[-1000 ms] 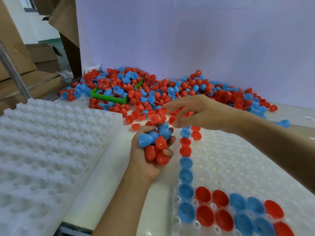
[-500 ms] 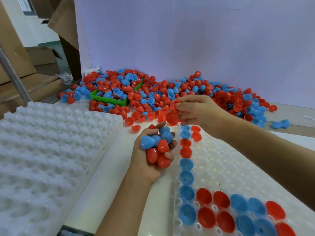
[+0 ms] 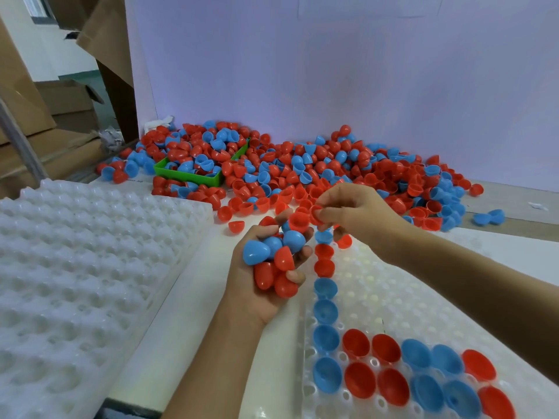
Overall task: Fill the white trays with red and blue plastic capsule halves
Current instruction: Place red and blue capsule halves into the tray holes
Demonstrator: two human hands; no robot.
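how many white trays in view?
2. One tray sits on the left with no halves in it; the other tray lies under the right arm, partly filled.

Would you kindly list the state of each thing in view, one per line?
left hand: grips a handful of red and blue halves.
right hand: pinches one red half.
right tray: partly filled.
left tray: no halves in it.
green bin: heaped with halves.
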